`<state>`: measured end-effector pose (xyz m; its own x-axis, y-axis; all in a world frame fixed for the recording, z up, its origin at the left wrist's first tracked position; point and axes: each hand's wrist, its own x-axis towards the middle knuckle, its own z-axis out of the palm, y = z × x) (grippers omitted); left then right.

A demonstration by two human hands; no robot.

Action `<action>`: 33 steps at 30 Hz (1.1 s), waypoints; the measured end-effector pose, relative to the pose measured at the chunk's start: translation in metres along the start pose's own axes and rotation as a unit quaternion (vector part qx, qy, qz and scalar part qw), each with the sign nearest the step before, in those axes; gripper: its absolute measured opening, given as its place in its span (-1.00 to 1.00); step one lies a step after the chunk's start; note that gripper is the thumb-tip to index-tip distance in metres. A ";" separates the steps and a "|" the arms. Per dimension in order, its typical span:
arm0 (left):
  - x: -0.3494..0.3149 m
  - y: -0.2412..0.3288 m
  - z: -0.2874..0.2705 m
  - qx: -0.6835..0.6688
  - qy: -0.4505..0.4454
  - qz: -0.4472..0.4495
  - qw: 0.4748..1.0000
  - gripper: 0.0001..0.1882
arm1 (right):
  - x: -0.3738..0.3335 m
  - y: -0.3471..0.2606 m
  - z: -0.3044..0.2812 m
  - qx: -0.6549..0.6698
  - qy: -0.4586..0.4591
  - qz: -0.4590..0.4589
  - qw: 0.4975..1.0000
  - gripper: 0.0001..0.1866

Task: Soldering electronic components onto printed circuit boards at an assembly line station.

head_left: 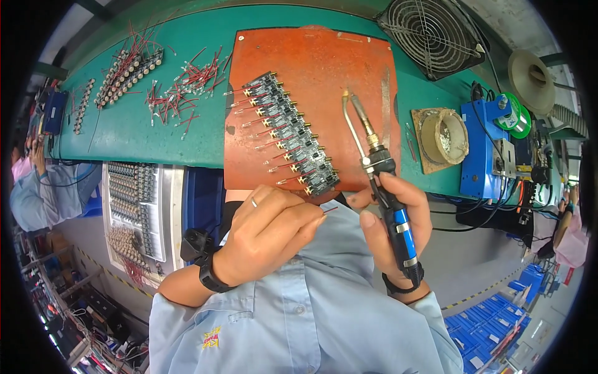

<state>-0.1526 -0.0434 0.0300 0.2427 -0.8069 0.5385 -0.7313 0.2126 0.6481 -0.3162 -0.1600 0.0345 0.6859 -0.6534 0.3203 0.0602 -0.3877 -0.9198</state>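
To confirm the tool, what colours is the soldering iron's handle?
The handle is black and blue; head view shows it best.

1 soldering iron [380, 161], 1 orange mat [317, 59], 1 fan [428, 38], 1 green spool [516, 115]

My left forearm [187, 285] comes in from the lower left, and my left hand [265, 227] reaches inward across my chest, back upward. Its fingers are curled, with the thumb and forefinger tips pinched together. My right forearm [414, 294] is short in view, rising from the lower right. My right hand [379, 246] points away from me, thumb side up, its thumb and fingers wrapped in a grip. My hands are apart.
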 end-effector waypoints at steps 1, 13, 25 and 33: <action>0.000 0.000 0.000 0.000 0.001 0.002 1.000 -0.78 | 0.000 0.000 0.000 -0.001 0.000 0.001 1.000 -0.52; -0.001 0.000 0.000 0.003 -0.020 0.011 1.000 -0.77 | 0.001 0.004 0.005 0.079 -0.025 0.026 0.996 -0.57; 0.014 -0.012 -0.006 0.102 -0.051 -0.022 0.993 -0.83 | -0.017 -0.002 -0.020 0.093 0.113 0.083 0.986 -0.34; 0.021 -0.014 -0.004 0.112 -0.073 -0.049 0.990 -0.86 | -0.025 0.001 -0.067 -0.035 0.024 -0.070 0.997 -0.38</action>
<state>-0.1346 -0.0615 0.0343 0.2367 -0.8924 0.3842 -0.8354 0.0150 0.5494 -0.3818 -0.1880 0.0410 0.6388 -0.6199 0.4556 0.0997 -0.5205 -0.8480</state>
